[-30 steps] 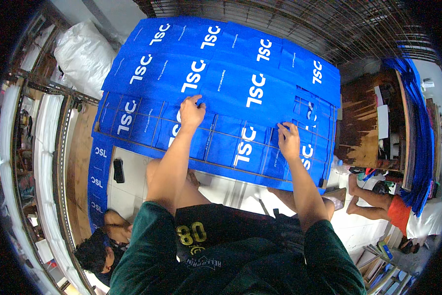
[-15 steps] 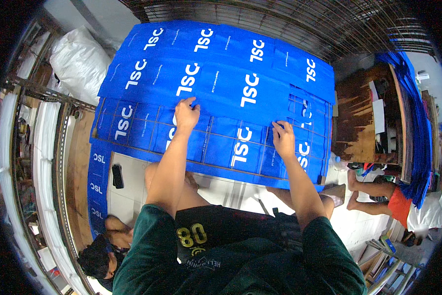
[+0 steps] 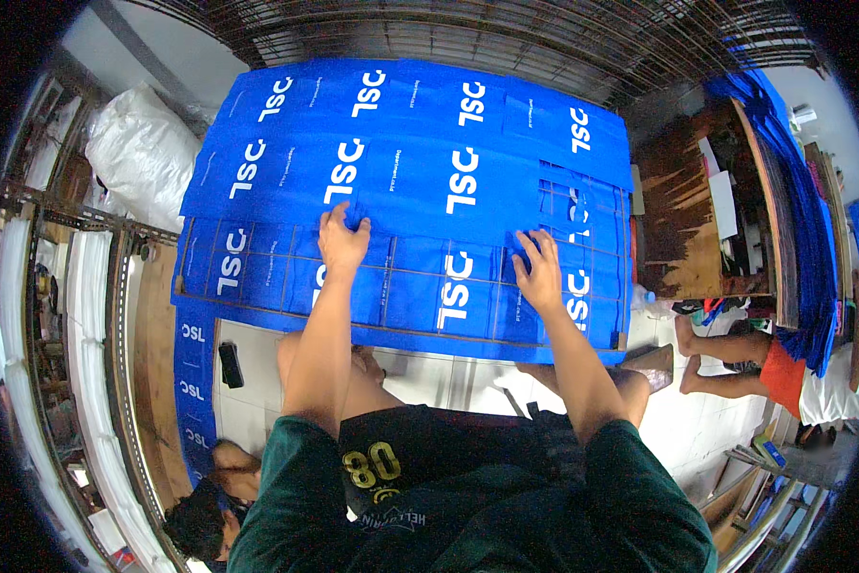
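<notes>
Blue fabric pieces with white printing [image 3: 420, 172] lie in overlapping rows on a low rack with a thin metal wire grid [image 3: 401, 250]. My left hand [image 3: 341, 244] rests at the near edge of the upper row, left of the middle, its fingers stretched forward and its thumb apart. Farther right along that same edge, my right hand [image 3: 541, 269] has its fingers spread on the fabric. Neither hand grips anything that I can see. Below the grid, more printed blue fabric [image 3: 458, 286] shows between the wires.
Stacked wire racks [image 3: 401, 33] stand behind. A white plastic sack [image 3: 143, 148] and shelves with white material [image 3: 90, 315] are at the left. A black phone [image 3: 230, 365] lies on the floor. One person [image 3: 200, 516] is at lower left; another's legs [image 3: 725, 358] show at right, near hanging blue fabric [image 3: 783, 220].
The whole view has shifted, so the rack sits slightly left and lower. Both hands stay near the fabric edge; their fingers have gone from bent together to more spread.
</notes>
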A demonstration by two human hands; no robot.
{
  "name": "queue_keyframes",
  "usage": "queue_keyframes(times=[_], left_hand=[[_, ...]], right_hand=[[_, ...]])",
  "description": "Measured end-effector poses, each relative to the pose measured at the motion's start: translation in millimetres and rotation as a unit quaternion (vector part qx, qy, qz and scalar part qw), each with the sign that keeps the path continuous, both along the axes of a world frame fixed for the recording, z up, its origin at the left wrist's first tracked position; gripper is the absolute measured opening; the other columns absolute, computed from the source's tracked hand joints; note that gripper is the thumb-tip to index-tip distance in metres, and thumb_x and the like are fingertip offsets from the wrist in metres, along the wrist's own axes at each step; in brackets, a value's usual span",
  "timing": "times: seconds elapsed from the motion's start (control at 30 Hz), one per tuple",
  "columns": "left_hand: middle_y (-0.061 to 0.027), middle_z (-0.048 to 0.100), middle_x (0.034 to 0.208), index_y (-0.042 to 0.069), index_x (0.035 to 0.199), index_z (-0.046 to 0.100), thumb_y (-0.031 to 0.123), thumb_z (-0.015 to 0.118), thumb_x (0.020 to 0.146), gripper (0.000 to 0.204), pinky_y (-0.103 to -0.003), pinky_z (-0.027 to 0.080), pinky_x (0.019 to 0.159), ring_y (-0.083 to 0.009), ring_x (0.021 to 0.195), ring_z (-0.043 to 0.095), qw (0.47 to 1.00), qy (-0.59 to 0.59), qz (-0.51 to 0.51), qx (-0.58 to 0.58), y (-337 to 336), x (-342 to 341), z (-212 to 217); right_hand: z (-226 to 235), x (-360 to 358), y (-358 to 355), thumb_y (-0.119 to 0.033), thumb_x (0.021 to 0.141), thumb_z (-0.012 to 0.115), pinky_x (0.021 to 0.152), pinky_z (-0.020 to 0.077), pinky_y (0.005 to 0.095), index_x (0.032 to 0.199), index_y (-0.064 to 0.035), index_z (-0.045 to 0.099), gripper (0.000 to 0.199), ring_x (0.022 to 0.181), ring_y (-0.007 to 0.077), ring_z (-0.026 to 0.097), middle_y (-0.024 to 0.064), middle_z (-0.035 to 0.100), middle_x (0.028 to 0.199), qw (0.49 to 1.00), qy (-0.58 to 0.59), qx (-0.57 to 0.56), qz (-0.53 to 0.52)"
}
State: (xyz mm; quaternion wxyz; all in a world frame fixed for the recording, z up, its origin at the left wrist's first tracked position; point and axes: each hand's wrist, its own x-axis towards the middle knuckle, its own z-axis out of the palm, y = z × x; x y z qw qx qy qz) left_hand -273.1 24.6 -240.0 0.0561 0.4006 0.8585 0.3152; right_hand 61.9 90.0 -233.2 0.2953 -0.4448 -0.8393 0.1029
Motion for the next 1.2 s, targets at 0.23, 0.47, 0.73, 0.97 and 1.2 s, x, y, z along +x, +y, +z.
queue_keyframes(times=[0.23, 0.47, 0.73, 0.97, 1.2], left_hand=[[-0.0102, 0.057, 0.099, 0.012, 0.114, 0.055, 0.025, 0.071, 0.07, 0.049, -0.042, 0.045, 0.081, -0.0307, 0.096, 0.056, 0.999, -0.018, 0.007, 0.031, -11, 13, 30], [-0.0081, 0.058, 0.092, 0.012, 0.113, 0.056, 0.023, 0.072, 0.07, 0.047, -0.037, 0.045, 0.064, -0.0245, 0.07, 0.056, 0.995, 0.009, -0.053, 0.088, -20, 28, 51], [-0.0069, 0.059, 0.084, 0.011, 0.115, 0.056, 0.023, 0.072, 0.069, 0.05, -0.036, 0.044, 0.06, -0.0214, 0.063, 0.054, 0.989, 0.015, -0.129, 0.067, -34, 61, 61], [-0.0049, 0.059, 0.074, 0.006, 0.118, 0.054, 0.023, 0.072, 0.073, 0.051, -0.027, 0.04, 0.049, -0.0114, 0.056, 0.049, 0.961, -0.05, -0.264, 0.06, -90, 83, 60], [-0.001, 0.059, 0.075, 0.002, 0.115, 0.053, 0.011, 0.071, 0.073, 0.047, -0.02, 0.039, 0.053, -0.0054, 0.059, 0.048, 0.902, -0.346, -0.257, -0.006, -183, 160, 73]], right_hand=[[1, 28, -23, -0.01, 0.075, 0.064, 0.092, 0.0388, 0.0424, 0.111, -0.0078, 0.058, 0.037, 0.108, 0.0343, 0.047, 0.0165, 0.052, 0.111, 0.993, 0.064, 0.012, -0.097], [19, 59, -33, -0.012, 0.078, 0.062, 0.087, 0.0408, 0.0405, 0.106, -0.0061, 0.06, 0.028, 0.098, 0.0324, 0.052, 0.0162, 0.056, 0.102, 0.98, 0.118, 0.026, -0.156], [53, 108, -45, -0.012, 0.08, 0.061, 0.077, 0.0453, 0.0353, 0.101, -0.0036, 0.062, 0.022, 0.085, 0.0281, 0.057, 0.0144, 0.059, 0.092, 0.965, 0.198, -0.004, -0.171], [148, 219, -48, -0.01, 0.08, 0.064, 0.074, 0.0489, 0.0281, 0.098, -0.002, 0.065, 0.02, 0.082, 0.0165, 0.062, 0.0105, 0.066, 0.096, 0.946, 0.265, 0.044, -0.18], [308, 394, 11, -0.019, 0.086, 0.059, 0.067, 0.0495, 0.0278, 0.111, -0.0021, 0.054, 0.031, 0.075, 0.0156, 0.06, 0.0083, 0.06, 0.088, 0.771, 0.556, 0.199, -0.239]])
